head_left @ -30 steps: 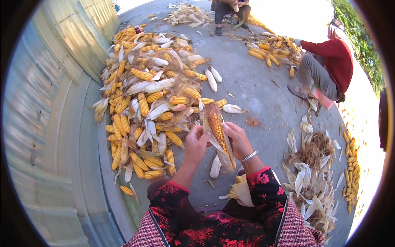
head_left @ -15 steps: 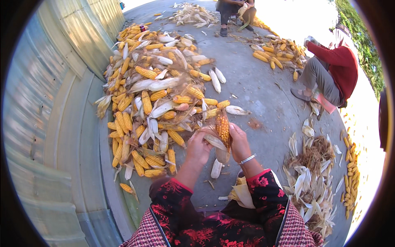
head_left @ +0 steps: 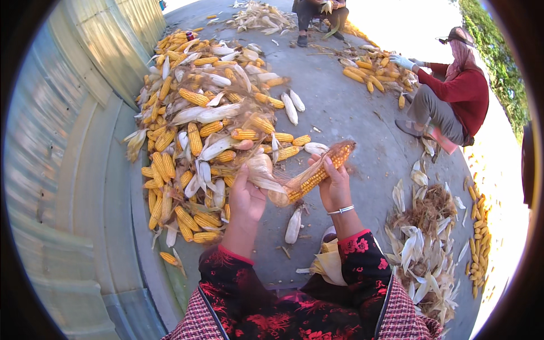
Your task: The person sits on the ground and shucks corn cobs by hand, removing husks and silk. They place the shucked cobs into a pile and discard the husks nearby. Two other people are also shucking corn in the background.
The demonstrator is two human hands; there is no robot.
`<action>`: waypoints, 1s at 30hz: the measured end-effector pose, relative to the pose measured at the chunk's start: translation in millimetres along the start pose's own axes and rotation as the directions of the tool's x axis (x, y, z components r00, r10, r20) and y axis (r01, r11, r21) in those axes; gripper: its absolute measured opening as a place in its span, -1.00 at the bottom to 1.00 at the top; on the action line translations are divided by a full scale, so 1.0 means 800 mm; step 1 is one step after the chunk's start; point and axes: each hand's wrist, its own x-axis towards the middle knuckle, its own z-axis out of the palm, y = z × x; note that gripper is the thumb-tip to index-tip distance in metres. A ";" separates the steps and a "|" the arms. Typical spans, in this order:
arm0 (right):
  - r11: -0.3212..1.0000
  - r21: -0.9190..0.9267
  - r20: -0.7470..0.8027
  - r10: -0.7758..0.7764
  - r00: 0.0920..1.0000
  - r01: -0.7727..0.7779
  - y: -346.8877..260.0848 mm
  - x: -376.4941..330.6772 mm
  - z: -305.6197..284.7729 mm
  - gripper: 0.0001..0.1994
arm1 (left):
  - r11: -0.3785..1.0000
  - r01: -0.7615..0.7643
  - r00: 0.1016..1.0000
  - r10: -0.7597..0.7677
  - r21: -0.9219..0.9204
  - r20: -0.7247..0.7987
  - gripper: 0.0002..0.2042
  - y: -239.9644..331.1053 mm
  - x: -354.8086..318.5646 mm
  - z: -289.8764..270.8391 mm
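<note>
An ear of corn (head_left: 313,180) with bare yellow kernels lies tilted across my right hand (head_left: 335,186), whose fingers and thumb wrap round it; dark brown silk clings to its upper end. Pale husk (head_left: 262,171) peeled down from the ear stretches leftward from its lower end, still joined there. My left hand (head_left: 248,197) grips that husk, the thumb pointing up. Past my hands a big heap of corn ears (head_left: 195,136), some bare and some in white husk, spreads to the left. One husked ear (head_left: 293,225) lies on the ground just below the held one.
Corrugated metal sheeting (head_left: 73,170) walls the left side. Loose husks and silk (head_left: 425,249) pile up at the right, with a row of bare ears (head_left: 480,243) beyond. A person in a red top (head_left: 464,93) sits by a smaller corn pile (head_left: 374,71); another person (head_left: 320,14) sits farther back.
My hands have moved apart, the left pulling the husk leftward off the ear. The ear has swung from upright to a slant toward the upper right. The red-topped person's gloved hands now reach to the corn pile.
</note>
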 end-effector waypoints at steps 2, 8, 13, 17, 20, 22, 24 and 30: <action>0.993 0.089 -0.060 -0.071 0.996 0.076 -0.023 0.011 -0.020 -0.69 | 0.992 -0.124 0.989 0.125 0.010 -0.085 -0.67 0.028 0.000 0.005; 0.877 0.477 0.056 -0.102 0.993 0.063 -0.060 0.030 -0.074 -0.62 | 0.974 -0.223 0.965 0.216 -0.031 -0.146 -0.67 0.069 -0.006 -0.015; 0.858 0.510 0.120 -0.133 0.984 0.054 -0.066 0.029 -0.067 -0.60 | 0.973 -0.225 0.966 0.216 -0.055 -0.142 -0.79 0.069 -0.008 -0.011; 0.860 0.502 0.170 -0.204 0.964 0.093 -0.070 0.033 -0.082 -0.57 | 0.986 -0.165 0.986 0.165 0.005 0.028 -0.79 0.071 0.002 -0.039; 0.871 0.476 0.130 -0.210 0.969 0.125 -0.075 0.029 -0.073 -0.62 | 0.966 -0.201 0.979 0.203 0.162 0.001 -0.78 0.070 0.002 -0.039; 0.866 0.487 0.141 -0.205 0.969 0.113 -0.080 0.026 -0.069 -0.63 | 0.928 -0.222 0.966 0.251 0.301 -0.061 -0.79 0.070 -0.001 -0.024; 0.864 0.492 0.149 -0.206 0.967 0.108 -0.083 0.023 -0.065 -0.63 | 0.854 -0.217 0.950 0.295 0.473 -0.098 -0.81 0.079 -0.008 -0.005; 0.869 0.490 0.262 -0.213 0.941 0.061 -0.086 0.020 -0.056 -0.57 | 0.364 -0.371 0.912 0.313 0.854 0.263 -0.76 0.081 -0.007 -0.013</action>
